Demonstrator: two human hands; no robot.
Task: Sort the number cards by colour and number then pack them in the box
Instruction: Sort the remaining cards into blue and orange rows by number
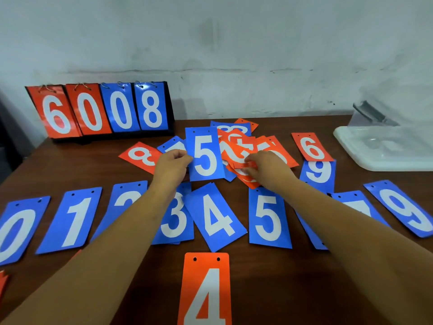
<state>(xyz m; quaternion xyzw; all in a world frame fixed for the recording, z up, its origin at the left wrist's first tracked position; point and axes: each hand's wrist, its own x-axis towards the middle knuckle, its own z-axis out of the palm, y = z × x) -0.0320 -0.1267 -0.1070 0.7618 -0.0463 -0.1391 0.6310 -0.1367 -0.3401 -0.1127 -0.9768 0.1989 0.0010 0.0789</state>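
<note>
Hands apart: left hand [172,161] pinches the blue 5 card [206,156] by its left edge, long axis pointing away; right hand [266,166] curls round an orange card [243,165] in the pile [236,143]. The second blue 5 [269,219] lies nearer the person, slightly right; the box [386,151] sits far right.

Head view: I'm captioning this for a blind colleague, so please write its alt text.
The left hand pinches a blue 5 card while the right hand reaches into a jumbled pile of orange cards on a brown table. Nearer lies a row of blue cards in rising order and an orange 4; a clear box sits at right.
</note>
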